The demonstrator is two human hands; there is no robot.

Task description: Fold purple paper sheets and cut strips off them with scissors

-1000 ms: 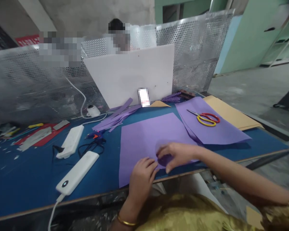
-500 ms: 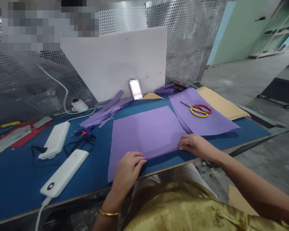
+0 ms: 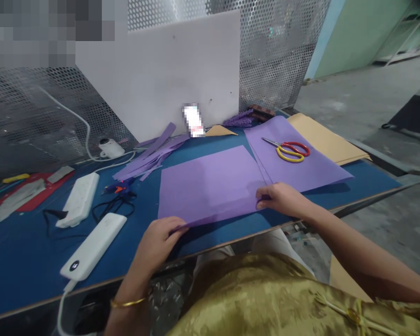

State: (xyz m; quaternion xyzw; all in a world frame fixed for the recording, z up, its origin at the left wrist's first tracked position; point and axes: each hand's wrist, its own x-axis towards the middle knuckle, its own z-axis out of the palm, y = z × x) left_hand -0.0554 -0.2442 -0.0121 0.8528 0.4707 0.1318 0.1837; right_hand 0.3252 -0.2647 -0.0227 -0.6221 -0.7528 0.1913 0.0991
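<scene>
A sheet of purple paper (image 3: 210, 182) lies on the blue tabletop, its near edge folded over in a narrow strip. My left hand (image 3: 163, 235) pinches that edge at the sheet's near left corner. At the near right corner, my right hand (image 3: 278, 198) has the same edge between thumb and fingers. To the right lies more purple paper (image 3: 315, 175), with scissors (image 3: 290, 151) resting on it, one handle loop red and the other yellow. The undersides of the fingers are partly hidden.
Purple strips (image 3: 154, 156) lie behind the sheet, near a lit phone (image 3: 193, 120) leaning on a white board (image 3: 182, 74). A glue gun (image 3: 121, 187), a white power strip (image 3: 79, 200) and a power bank (image 3: 94, 246) are at left. Tan sheets (image 3: 329, 142) lie at far right.
My left hand has slid left along the near edge to the corner, and the fold now runs along the whole edge. My right hand stays at the right corner. The view has shifted slightly.
</scene>
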